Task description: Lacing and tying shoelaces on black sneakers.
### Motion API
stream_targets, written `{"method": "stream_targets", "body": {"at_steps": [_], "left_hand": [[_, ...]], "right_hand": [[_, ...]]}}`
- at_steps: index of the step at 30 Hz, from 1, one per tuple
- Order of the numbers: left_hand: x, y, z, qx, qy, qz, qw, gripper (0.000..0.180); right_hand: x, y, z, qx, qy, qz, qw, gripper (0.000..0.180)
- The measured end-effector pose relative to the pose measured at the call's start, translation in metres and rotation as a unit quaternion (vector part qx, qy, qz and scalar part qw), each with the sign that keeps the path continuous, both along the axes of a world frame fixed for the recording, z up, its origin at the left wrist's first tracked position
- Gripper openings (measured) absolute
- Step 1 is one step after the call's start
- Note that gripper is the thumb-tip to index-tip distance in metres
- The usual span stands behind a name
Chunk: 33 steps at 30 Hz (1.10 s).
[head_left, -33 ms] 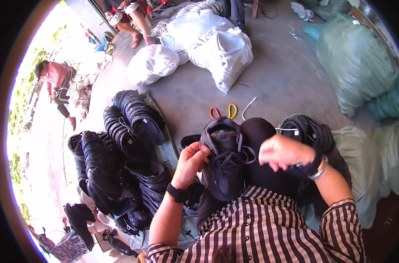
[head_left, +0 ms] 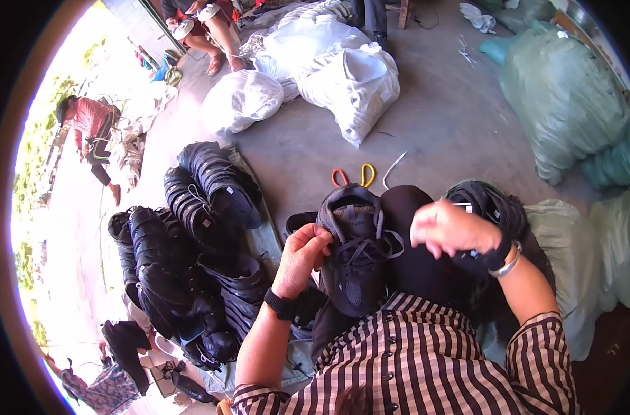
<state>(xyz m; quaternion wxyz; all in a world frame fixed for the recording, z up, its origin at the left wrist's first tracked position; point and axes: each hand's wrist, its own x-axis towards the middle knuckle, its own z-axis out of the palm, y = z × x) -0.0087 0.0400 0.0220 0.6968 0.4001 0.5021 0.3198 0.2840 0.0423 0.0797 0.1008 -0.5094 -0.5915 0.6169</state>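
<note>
- Stacked dark shoes (head_left: 190, 256) are seen in rows on the floor at the person's left; judged as finished pairs, though whether each one is laced cannot be made out.
- More dark shoes (head_left: 491, 200) are piled at the right, judged as yet to be handled.
- One dark shoe (head_left: 356, 256) is held upright on the lap, sole away; its laces (head_left: 370, 245) are threaded and crossed but hang loose, so tying is judged as left to do.
- Left hand (head_left: 302, 257): grip clamped on the shoe's side edge by the collar.
- Right hand (head_left: 453, 227): grip curled together above the shoe; a lace end may be pinched, but it cannot be told.
- Scissor handles (head_left: 353, 176), orange and yellow, show behind the shoe; the blades are hidden.
</note>
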Motion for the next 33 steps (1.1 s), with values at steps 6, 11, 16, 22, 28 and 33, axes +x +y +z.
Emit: {"method": "stream_targets", "body": {"at_steps": [6,11,16,22,28,33], "left_hand": [[0.010,-0.007,-0.002,0.017,0.003,0.087,0.996,0.009],[0.028,0.002,0.009,0.378,0.354,0.024,0.855,0.014],[-0.001,0.013,-0.018,0.144,0.038,-0.012,0.989,0.017],[0.000,0.012,-0.019,0.166,0.109,-0.033,0.979,0.025],[-0.019,0.002,-0.005,0.077,0.000,-0.059,0.995,0.032],[-0.007,-0.009,0.002,0.021,-0.051,-0.018,0.998,0.028]], "right_hand": [[-0.040,0.031,-0.017,0.181,0.078,0.020,0.980,0.014],[-0.077,0.043,-0.022,0.181,-0.016,0.074,0.981,0.017],[-0.083,0.044,-0.027,0.070,0.013,0.052,0.996,0.014],[-0.085,0.037,-0.033,0.221,-0.011,0.033,0.975,0.007],[-0.026,0.055,-0.045,0.147,0.072,-0.172,0.971,0.011],[0.022,0.059,-0.076,0.156,-0.110,-0.253,0.949,0.012]]}}
